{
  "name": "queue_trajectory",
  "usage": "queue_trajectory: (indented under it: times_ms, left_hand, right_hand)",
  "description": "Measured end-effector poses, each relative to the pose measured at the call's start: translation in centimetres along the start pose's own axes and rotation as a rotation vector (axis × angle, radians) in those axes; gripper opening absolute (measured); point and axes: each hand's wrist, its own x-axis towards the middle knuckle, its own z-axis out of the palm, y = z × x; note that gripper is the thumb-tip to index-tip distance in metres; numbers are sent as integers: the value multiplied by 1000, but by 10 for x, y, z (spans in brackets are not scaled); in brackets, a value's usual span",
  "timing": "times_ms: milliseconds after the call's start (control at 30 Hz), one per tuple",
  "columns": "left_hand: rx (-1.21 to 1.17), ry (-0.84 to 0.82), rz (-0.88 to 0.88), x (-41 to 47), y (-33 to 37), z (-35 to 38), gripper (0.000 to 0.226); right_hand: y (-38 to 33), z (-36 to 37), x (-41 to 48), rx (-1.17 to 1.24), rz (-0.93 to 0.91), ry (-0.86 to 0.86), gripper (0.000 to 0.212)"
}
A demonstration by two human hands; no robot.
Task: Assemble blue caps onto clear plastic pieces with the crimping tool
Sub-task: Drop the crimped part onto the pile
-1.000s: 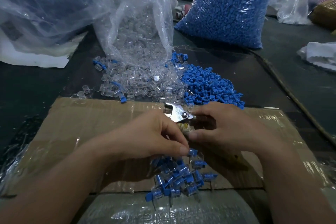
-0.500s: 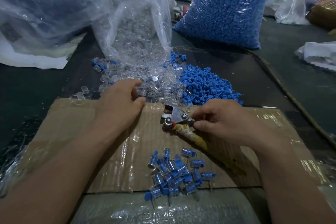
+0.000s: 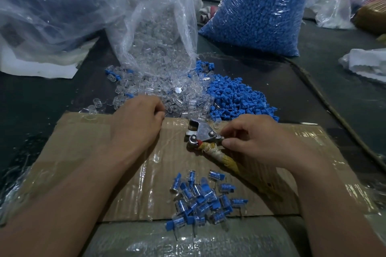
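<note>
Right hand [image 3: 257,142] pinches the crimping tool [image 3: 203,134] just behind its bare steel head, the yellowish tape-wrapped handle lying on the glossy taped cardboard [image 3: 83,142], probably to have it ready for the next feed. Left hand [image 3: 137,119] sits at the near edge of the loose clear plastic pieces [image 3: 167,98], fingers curled; cannot tell whether they hold one. Matte blue caps [image 3: 236,98] lie heaped just right of them, with the assembled pieces [image 3: 204,196] piled nearest the person.
</note>
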Motion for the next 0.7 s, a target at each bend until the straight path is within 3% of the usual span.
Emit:
queue_trajectory:
  times_ms: [167, 333, 567, 700]
  left_hand:
    - [-79, 33, -25, -2, 1, 0, 10]
    - [-222, 25, -14, -2, 3, 1, 41]
    - [-267, 14, 54, -8, 3, 1, 21]
    - [-378, 31, 24, -9, 5, 0, 23]
  right_hand:
    - [1, 1, 0, -1, 0, 1, 22]
    - [2, 1, 1, -7, -5, 3, 22]
    - [4, 4, 2, -5, -14, 16, 20]
    - [5, 3, 3, 45, -15, 20, 18]
